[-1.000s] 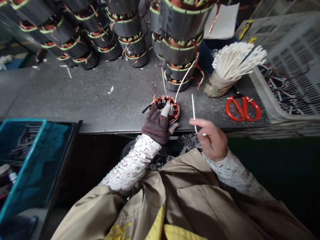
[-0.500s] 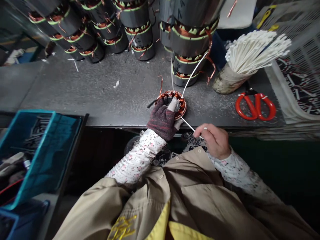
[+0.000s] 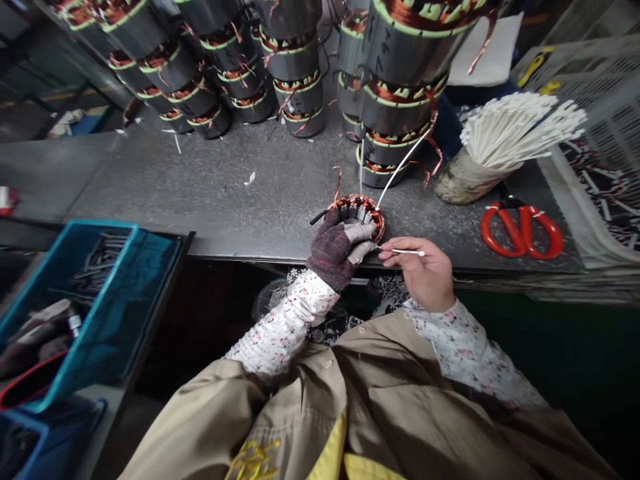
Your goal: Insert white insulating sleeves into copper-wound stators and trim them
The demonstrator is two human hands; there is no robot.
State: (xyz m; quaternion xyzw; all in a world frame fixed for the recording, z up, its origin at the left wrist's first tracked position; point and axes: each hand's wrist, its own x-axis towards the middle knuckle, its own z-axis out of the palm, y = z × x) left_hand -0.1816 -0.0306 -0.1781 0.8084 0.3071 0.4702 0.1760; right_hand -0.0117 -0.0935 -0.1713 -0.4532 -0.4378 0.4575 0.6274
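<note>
Teal plastic is forming one open bin at the far left, where dark rods, too jumbled to count, are lying inside. Farther back, on one grey bench, dark wound cylinders are standing in roughly six columns, overlapping too much for a count of pieces. Nearer, one black sleeve and one copper lead are sticking out from the left part of one wound ring, which is resting at the bench's front edge. In one maroon glove, the left hand is grasping that ring's near side, with fingers reaching over its opening. Two white strips are rising from the ring's far side. Just beside its near right side, the bare right hand is pinching one separate strip, whose thickened end is pointing right. Half a second ago a longer stretch was showing between ring and fingertips; now the fingers are sitting close to the ring, so the strip is probably being fed into the winding, though I cannot tell whether its hidden end is passing through. Further right, one cup is holding many more strips, uncountable; one pair of red-handled scissors is lying beside one pale crate.
</note>
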